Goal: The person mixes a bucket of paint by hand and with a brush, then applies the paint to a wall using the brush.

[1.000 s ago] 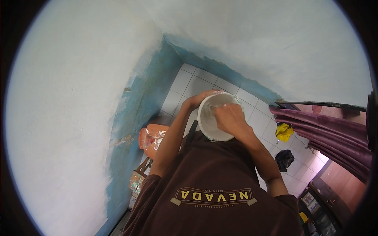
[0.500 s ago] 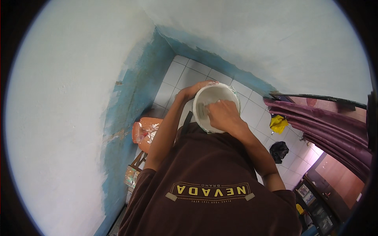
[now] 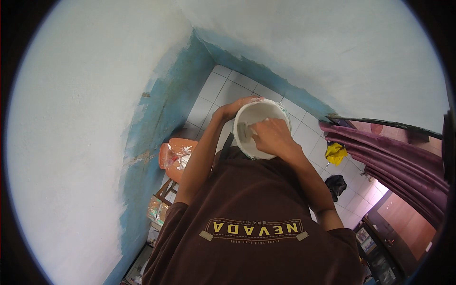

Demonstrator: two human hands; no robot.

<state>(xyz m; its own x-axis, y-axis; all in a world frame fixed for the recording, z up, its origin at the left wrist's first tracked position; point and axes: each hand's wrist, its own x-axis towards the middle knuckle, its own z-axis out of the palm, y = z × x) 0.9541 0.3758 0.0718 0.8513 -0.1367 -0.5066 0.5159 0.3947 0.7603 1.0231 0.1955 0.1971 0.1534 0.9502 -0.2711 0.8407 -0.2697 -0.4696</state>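
A white bucket (image 3: 243,111) with smears on its rim is held close against the front of my brown shirt, its mouth facing up. My left hand (image 3: 236,107) grips the bucket at its far left rim, the fingertips whitened with paint. Inside the mouth, my right hand (image 3: 271,135) is closed in a fist. From it a flat greyish tool (image 3: 244,130) reaches toward the bucket's left inner wall. That tool is blurred and partly hidden by the hand, so its exact kind cannot be made out. The bottom of the bucket is out of sight behind the hand.
White-coated walls (image 3: 80,118) with a blue lower band (image 3: 166,104) meet at a corner ahead. An orange paint-splashed container (image 3: 175,156) stands left, near a wooden stool (image 3: 164,194). Rightward are a purple curtain (image 3: 380,154), a yellow cloth (image 3: 336,154) and a black bag (image 3: 336,186) above white floor tiles.
My right hand has shifted very slightly within the bucket, and the view has turned a little. Both hands keep their hold.
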